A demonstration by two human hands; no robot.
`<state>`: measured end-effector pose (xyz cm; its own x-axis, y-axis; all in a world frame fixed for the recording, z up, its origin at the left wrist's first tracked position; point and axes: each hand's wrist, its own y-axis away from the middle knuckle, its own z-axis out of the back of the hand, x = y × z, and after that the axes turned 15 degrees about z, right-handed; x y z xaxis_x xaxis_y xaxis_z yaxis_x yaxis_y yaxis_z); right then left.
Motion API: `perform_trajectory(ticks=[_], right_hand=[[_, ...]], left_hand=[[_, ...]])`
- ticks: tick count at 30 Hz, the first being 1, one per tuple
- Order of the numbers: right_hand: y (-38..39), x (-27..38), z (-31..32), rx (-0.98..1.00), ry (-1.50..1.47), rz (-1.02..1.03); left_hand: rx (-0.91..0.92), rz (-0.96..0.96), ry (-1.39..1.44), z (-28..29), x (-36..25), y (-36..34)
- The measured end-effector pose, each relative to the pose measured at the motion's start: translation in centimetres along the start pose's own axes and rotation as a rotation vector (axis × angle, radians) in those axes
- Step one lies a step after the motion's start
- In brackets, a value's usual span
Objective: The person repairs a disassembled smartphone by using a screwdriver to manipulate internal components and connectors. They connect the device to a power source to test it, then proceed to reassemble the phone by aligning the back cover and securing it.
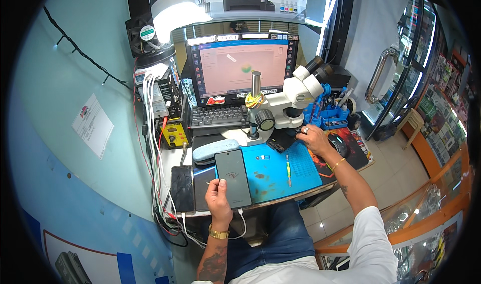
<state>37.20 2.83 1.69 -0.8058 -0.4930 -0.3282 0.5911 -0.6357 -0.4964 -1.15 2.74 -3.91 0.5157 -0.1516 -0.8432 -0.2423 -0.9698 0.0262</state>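
My left hand (217,201) grips a large dark phone (233,176) by its left side, thumb over its front; the screen shows a logo and a white cable runs from its bottom. My right hand (313,138) has its fingers bent together at the right end of a black object (280,140) under the microscope (300,91); what they hold is hidden. A blue mat (270,183) carries a small blue-and-white piece (263,157) and a green-and-yellow tool (288,171). A second phone (182,186) lies left of my left hand, beside a pale blue case (215,150).
A laptop (240,68) and black keyboard (216,117) stand behind. Equipment (174,132) and hanging cables crowd the left by the wall. A blue organizer (333,116) and a mouse (338,146) are at the right. A glass display counter (431,209) runs along the right side.
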Motion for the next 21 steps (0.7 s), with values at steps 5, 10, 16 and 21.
perform_trajectory(ticks=[5,10,16,21], right_hand=[[0.0,0.7,-0.1,-0.035,-0.008,-0.037],[-2.6,6.3,0.2,-0.389,-0.304,-0.395],[-7.7,17.2,1.1,-0.384,-1.211,-0.669],[-8.5,19.8,-2.0,-0.542,-1.695,-0.787]], left_hand=[[-0.037,0.009,0.002,-0.3,0.0,-0.1],[-0.066,-0.013,-0.022,-0.3,-0.2,0.1],[-0.059,0.025,-0.003,-0.5,0.2,0.0],[-0.044,0.039,-0.031,-0.7,-0.5,0.3]])
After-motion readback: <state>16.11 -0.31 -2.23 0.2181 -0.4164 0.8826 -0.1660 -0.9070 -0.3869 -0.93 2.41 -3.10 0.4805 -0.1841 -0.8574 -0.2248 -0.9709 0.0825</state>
